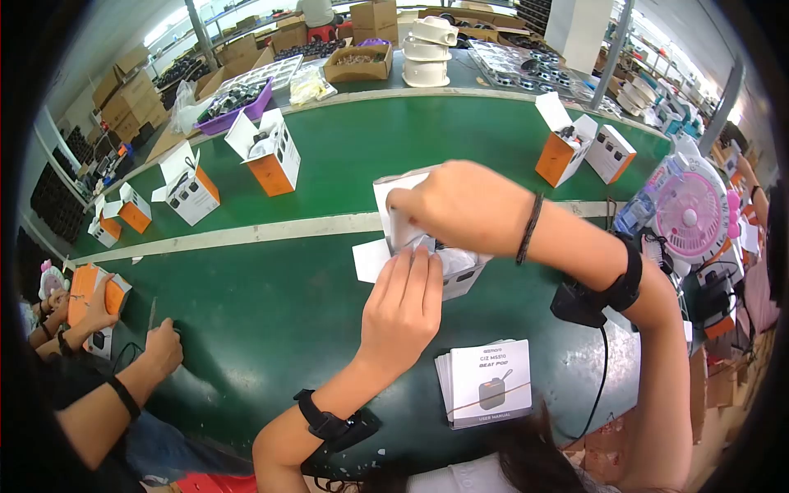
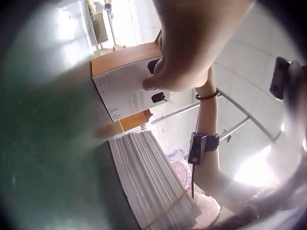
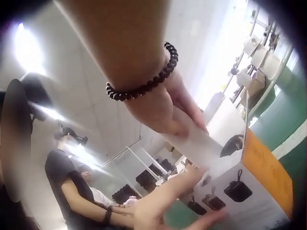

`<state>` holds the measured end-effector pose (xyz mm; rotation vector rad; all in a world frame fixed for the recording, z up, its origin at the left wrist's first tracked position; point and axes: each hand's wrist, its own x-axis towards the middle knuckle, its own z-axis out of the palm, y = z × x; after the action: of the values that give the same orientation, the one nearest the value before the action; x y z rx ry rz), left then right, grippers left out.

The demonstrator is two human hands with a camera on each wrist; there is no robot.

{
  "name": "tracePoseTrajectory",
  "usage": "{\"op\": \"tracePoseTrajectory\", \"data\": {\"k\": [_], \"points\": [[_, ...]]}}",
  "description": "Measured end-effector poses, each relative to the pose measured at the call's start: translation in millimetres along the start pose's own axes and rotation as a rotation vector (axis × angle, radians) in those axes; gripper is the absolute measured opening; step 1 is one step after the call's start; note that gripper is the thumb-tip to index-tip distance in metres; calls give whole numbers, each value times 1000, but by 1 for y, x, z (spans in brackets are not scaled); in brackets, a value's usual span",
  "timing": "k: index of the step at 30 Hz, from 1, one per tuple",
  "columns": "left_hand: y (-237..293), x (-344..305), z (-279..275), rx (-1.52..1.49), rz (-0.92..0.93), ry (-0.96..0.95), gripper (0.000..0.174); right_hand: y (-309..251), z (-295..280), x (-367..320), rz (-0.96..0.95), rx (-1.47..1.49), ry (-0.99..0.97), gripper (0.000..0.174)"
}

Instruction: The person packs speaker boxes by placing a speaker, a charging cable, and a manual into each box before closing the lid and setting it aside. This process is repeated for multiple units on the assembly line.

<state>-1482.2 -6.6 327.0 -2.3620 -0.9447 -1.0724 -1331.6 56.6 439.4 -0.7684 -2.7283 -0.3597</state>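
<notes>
While your right hand point(image 1: 460, 201) pinches the white sheet point(image 3: 199, 147) above the box point(image 1: 462, 283), your left hand point(image 1: 400, 316), fingers straight, touches its near side.

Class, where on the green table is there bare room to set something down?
One patch lies between the open box and the neighbour's fist at left. Another lies beyond the pale strip, between the two nearest orange-and-white boxes. It is crowded at the open box, under both hands, and around the pink fan.

Right hand point(image 3: 165, 108) pinching something white point(image 3: 197, 146), left hand point(image 3: 165, 199) at open box point(image 3: 264, 191)
</notes>
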Motion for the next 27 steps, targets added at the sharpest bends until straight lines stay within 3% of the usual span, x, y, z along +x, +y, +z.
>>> {"op": "tracePoseTrajectory", "data": {"k": [7,9,10,13,18,20,23,24,27], "points": [[-26,-16,-7,-30,-8,34,43,-30,36,23,126,-69,-164,16],[-27,-15,-9,-15,-5,27,43,-27,38,30,-65,-314,236,16],[-29,-16,-10,-7,3,23,43,-26,40,34,-64,-311,235,16],[-36,-22,-14,-18,2,37,43,-24,48,46,-113,-125,-54,11],[-46,-26,-22,-26,-5,17,45,-24,48,63,-55,4,-144,9],[-51,-28,-25,-23,0,1,45,-32,22,72,215,252,-373,10],[-56,-31,-27,-15,3,-6,47,-26,43,73,104,127,-248,11],[-59,-32,-29,-19,-4,-5,47,-31,51,76,-28,66,-33,11],[-65,-35,-36,-30,-15,-11,46,-37,56,80,16,61,-168,10]]}}
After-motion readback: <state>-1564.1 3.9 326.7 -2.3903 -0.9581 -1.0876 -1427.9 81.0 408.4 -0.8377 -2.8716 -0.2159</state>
